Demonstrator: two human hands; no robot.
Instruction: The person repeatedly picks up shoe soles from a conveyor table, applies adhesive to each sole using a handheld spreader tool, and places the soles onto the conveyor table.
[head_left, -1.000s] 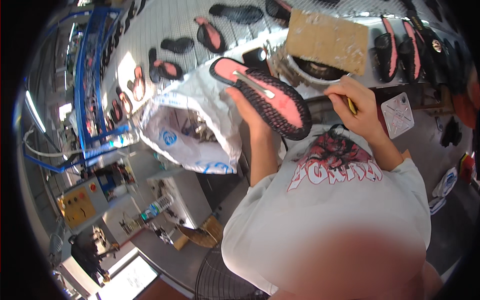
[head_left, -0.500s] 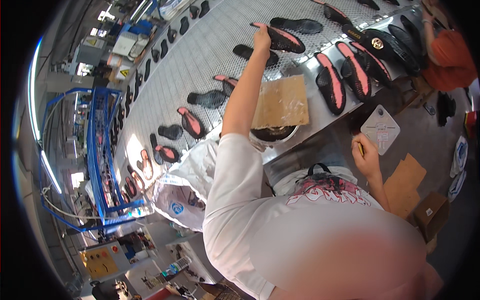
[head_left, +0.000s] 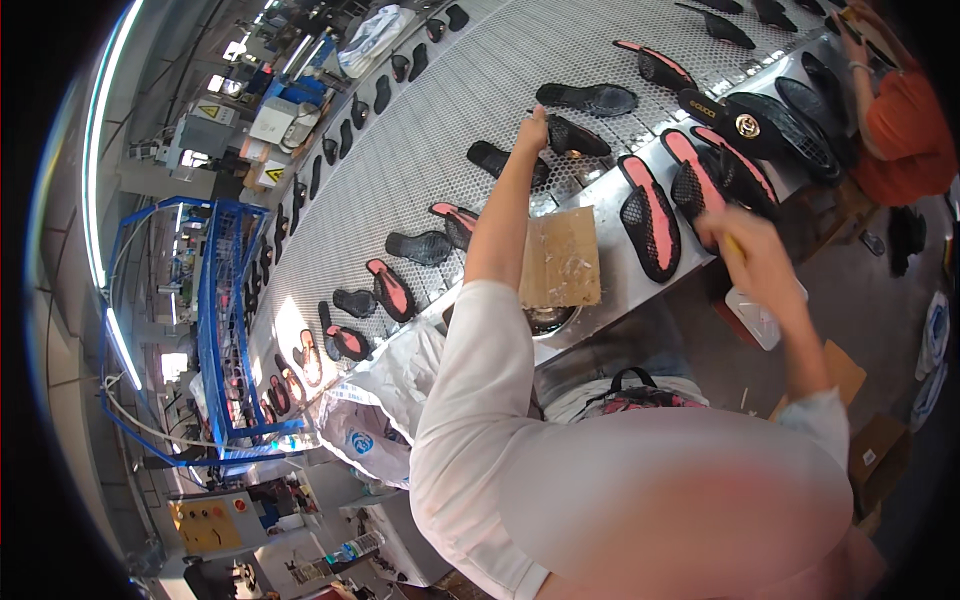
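My left hand (head_left: 534,132) reaches over the mesh conveyor belt (head_left: 460,120), fingers closed on the heel end of a black slipper (head_left: 577,137) with a woven upper. A black sole (head_left: 587,98) lies just beyond it, and another dark sole (head_left: 495,160) lies beside my wrist. My right hand (head_left: 757,258) is closed around a slim yellow tool (head_left: 735,245) whose kind I cannot make out. It is at the steel ledge, in front of the toe of a black slipper with a pink insole (head_left: 690,165). Another pink-lined slipper (head_left: 650,215) lies left of it.
A piece of cardboard (head_left: 560,255) covers most of a round metal bowl (head_left: 550,318) on the ledge. More slippers and soles line the belt. Right of them lies a black strap with a round gold ornament (head_left: 747,125). A co-worker in an orange top (head_left: 910,125) stands at the right.
My right hand has risen from beside my body to the slippers on the ledge, carrying the yellow tool. The slipper in my left hand has turned, so its pink insole hardly shows.
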